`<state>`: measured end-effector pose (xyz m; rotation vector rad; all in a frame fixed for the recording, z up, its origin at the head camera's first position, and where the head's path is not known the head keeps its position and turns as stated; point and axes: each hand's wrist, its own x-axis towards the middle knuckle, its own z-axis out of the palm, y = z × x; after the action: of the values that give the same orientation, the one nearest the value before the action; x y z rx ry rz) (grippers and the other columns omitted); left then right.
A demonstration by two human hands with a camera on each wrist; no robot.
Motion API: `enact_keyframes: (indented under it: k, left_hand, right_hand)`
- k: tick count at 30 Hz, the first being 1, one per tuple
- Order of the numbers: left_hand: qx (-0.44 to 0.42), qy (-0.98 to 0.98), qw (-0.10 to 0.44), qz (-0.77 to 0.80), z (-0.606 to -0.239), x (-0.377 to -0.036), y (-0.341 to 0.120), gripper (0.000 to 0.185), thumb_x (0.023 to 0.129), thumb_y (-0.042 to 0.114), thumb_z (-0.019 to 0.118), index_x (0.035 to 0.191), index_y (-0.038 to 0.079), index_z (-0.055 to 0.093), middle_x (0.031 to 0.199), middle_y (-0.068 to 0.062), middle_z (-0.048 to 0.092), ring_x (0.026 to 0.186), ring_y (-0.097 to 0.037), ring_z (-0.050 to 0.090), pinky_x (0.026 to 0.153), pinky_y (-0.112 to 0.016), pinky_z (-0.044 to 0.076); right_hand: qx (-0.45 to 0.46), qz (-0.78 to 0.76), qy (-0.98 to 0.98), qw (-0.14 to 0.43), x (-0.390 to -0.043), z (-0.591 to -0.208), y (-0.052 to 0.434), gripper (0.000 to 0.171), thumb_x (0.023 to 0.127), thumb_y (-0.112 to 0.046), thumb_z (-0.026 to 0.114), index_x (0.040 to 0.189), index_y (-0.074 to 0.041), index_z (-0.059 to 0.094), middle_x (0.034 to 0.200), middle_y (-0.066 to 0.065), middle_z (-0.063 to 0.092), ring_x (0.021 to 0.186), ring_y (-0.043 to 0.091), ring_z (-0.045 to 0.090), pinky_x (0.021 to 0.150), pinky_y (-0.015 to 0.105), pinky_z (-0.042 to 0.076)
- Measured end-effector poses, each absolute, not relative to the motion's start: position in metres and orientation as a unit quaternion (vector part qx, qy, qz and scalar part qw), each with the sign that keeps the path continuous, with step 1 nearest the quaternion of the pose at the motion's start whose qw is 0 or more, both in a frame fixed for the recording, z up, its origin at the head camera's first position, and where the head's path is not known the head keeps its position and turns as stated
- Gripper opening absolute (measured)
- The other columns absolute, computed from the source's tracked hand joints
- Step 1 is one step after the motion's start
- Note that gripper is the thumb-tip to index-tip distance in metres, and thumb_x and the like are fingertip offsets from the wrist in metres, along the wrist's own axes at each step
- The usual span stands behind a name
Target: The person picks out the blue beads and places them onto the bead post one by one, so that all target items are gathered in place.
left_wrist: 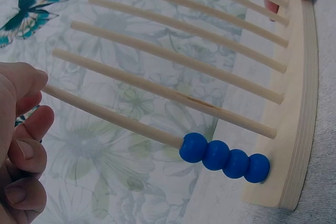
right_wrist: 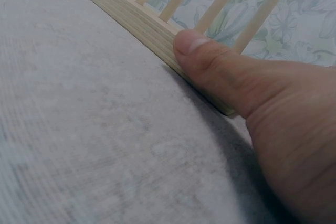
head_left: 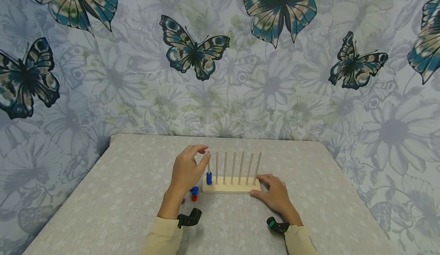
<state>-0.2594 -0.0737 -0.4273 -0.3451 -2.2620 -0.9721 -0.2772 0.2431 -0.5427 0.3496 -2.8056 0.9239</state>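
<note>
Wooden peg rack point(head_left: 229, 188) steadied by right hand point(head_left: 273, 196), thumb pressing; left hand point(head_left: 187, 169) fingers seemingly pinch the end peg's point(left_wrist: 113, 116) tip.

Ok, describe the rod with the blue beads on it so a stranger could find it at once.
On the grey table stands a pale wooden base with a row of upright rods. The rod wanted is the one at the row's left end, its tip at the left hand. Only it carries beads: four blue beads stacked at its foot; its neighbours are bare.
</note>
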Motion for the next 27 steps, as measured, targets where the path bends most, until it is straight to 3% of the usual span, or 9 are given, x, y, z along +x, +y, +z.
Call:
enact_keyframes:
  k: [11,21,27]
  left_hand:
    - [-0.134,-0.854,0.332,-0.379,-0.4240,-0.2583,-0.0732,0.026,0.096,0.028,0.069,0.119,0.018,0.070,0.103,0.001,0.069,0.049,-0.005,0.042,0.046,-0.023,0.041]
    - [-0.123,-0.839,0.359,-0.390,-0.4274,-0.2527,-0.0756,0.022,0.093,0.024,0.073,0.114,0.017,0.072,0.105,-0.001,0.069,0.049,-0.002,0.039,0.046,-0.023,0.040]
    - [-0.116,-0.846,0.348,-0.386,-0.4254,-0.2529,-0.0789,0.022,0.093,0.023,0.072,0.115,0.018,0.072,0.101,-0.002,0.067,0.050,-0.005,0.040,0.048,-0.024,0.040]
  right_hand:
    - [0.116,0.313,-0.939,0.079,-0.2773,-0.5416,0.2447,0.072,0.074,-0.065,0.078,0.133,-0.026,0.064,0.130,-0.002,0.065,0.122,0.025,0.057,0.093,0.045,0.037]
    - [0.117,0.303,-0.943,0.072,-0.2778,-0.5481,0.2435,0.071,0.076,-0.066,0.076,0.134,-0.027,0.063,0.131,-0.003,0.064,0.124,0.024,0.056,0.096,0.047,0.037]
    - [0.118,0.303,-0.943,0.074,-0.2784,-0.5445,0.2447,0.071,0.076,-0.065,0.076,0.135,-0.026,0.063,0.131,-0.001,0.064,0.122,0.025,0.056,0.096,0.048,0.037]
